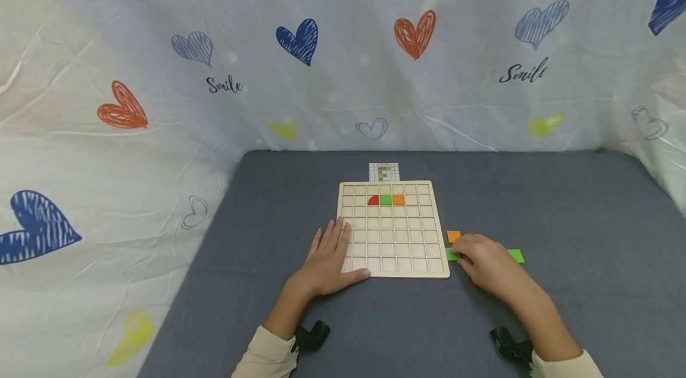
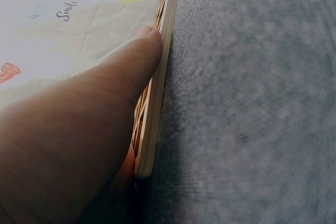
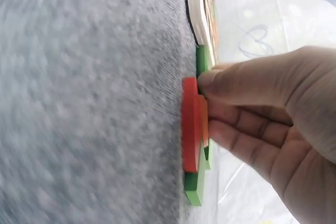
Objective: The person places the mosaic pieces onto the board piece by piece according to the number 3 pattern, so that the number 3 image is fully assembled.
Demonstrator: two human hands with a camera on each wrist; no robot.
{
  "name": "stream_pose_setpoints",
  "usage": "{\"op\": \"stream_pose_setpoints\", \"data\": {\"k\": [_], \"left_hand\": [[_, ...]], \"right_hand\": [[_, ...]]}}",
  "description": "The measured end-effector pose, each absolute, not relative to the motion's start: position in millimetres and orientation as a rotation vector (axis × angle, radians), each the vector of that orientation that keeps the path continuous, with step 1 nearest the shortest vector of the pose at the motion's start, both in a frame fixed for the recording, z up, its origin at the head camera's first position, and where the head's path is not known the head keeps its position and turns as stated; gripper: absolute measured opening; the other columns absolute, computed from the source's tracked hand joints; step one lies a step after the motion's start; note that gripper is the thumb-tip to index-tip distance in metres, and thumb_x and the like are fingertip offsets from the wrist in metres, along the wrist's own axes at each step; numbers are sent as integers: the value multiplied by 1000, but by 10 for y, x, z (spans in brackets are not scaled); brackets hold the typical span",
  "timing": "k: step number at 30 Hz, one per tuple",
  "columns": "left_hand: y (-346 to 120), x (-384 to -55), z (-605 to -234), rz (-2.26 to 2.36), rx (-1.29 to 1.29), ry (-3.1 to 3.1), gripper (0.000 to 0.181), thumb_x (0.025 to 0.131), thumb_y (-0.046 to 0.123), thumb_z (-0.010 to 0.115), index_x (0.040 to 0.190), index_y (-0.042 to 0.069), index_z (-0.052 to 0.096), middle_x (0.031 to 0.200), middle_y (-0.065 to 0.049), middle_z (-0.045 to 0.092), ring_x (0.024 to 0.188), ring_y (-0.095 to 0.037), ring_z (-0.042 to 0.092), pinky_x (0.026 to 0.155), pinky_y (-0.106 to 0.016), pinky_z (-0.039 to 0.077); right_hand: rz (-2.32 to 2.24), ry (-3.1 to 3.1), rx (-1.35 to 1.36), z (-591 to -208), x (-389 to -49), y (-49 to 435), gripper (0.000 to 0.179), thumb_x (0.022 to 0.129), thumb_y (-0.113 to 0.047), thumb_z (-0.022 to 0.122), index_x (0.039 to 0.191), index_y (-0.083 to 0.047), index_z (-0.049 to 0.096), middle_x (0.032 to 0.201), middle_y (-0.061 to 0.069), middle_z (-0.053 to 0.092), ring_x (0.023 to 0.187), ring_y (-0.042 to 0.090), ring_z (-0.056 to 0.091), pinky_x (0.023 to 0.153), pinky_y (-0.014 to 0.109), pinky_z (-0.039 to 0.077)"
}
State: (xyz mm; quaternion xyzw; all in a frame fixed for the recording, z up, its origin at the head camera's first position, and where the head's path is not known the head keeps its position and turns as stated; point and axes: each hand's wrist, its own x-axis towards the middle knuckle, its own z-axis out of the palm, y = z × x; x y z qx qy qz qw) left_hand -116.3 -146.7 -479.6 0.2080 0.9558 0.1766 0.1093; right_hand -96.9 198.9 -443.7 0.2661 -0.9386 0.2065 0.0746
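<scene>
A wooden grid board (image 1: 396, 250) lies flat on the table. My left hand (image 1: 324, 262) rests on its left side with straight fingers, and in the left wrist view the thumb (image 2: 139, 59) lies along the board's near edge. In one row of the board sit a red rounded tile (image 1: 374, 200), a green square tile (image 1: 386, 199) and an orange square tile (image 1: 399, 199). Just right of the board, my right hand (image 1: 490, 265) curls its fingers and pinches a green tile (image 3: 202, 59). Beside the fingertips lie a red tile (image 3: 189, 124) and an orange tile (image 1: 453, 236).
Another green tile (image 1: 516, 256) lies right of my right hand. A small printed card (image 1: 384, 172) with a coloured grid pattern touches the board's far edge. Grey cloth (image 1: 589, 217) covers the table, and a white curtain (image 1: 343, 92) with hearts hangs behind it.
</scene>
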Motion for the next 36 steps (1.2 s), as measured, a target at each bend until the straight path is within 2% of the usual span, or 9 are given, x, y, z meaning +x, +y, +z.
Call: {"op": "stream_pose_setpoints", "data": {"k": [4, 12, 16, 21, 25, 29, 36], "left_hand": [[-1466, -1166, -4810, 534, 616, 2808, 110, 89, 77, 48, 161, 8, 3, 167, -9, -5, 152, -24, -8, 119, -51, -3], [-1457, -1142, -4715, 535, 608, 2790, 108, 90, 72, 53, 161, 4, 7, 167, -14, -2, 152, -29, -5, 118, -54, -2], [-1458, -1128, -4706, 513, 603, 2791, 108, 91, 72, 52, 161, 3, 7, 167, -14, -1, 152, -30, -4, 119, -53, -1], [-1461, -1138, -4737, 538, 615, 2795, 109, 90, 74, 50, 161, 4, 7, 167, -14, -2, 152, -29, -5, 119, -53, -2], [-1469, -1156, -4797, 537, 616, 2801, 110, 89, 77, 47, 161, 7, 4, 167, -11, -5, 152, -26, -8, 119, -51, -4], [-1461, -1144, -4746, 519, 600, 2792, 109, 90, 75, 50, 161, 7, 4, 167, -10, -5, 152, -25, -8, 119, -51, -4], [-1465, -1162, -4793, 528, 587, 2799, 110, 89, 76, 50, 162, 9, 3, 167, -7, -7, 152, -23, -10, 119, -49, -6]], "right_hand": [[660, -2831, 804, -4441, -974, 1983, 26, 75, 12, 78, 87, -10, 75, 88, -1, 68, 78, 17, 61, 65, 37, 52], [667, -2813, 810, -4442, -994, 1993, 25, 75, 12, 77, 90, -8, 75, 87, 0, 67, 76, 15, 58, 65, 37, 51], [672, -2826, 791, -4432, -991, 2001, 24, 75, 11, 75, 93, -5, 76, 83, -1, 62, 69, 11, 49, 60, 31, 44], [701, -2870, 754, -4412, -978, 2010, 25, 78, 7, 73, 100, -4, 75, 86, -1, 59, 68, 10, 42, 58, 28, 37], [712, -2862, 772, -4409, -973, 2000, 25, 80, 5, 72, 102, -5, 75, 92, 1, 63, 73, 12, 48, 61, 30, 41], [710, -2849, 777, -4410, -972, 1981, 24, 80, 5, 72, 102, -6, 74, 99, 3, 66, 78, 16, 53, 65, 35, 46], [694, -2830, 794, -4415, -1007, 1974, 24, 80, 5, 73, 100, -7, 74, 96, 1, 63, 77, 14, 52, 65, 35, 46]]}}
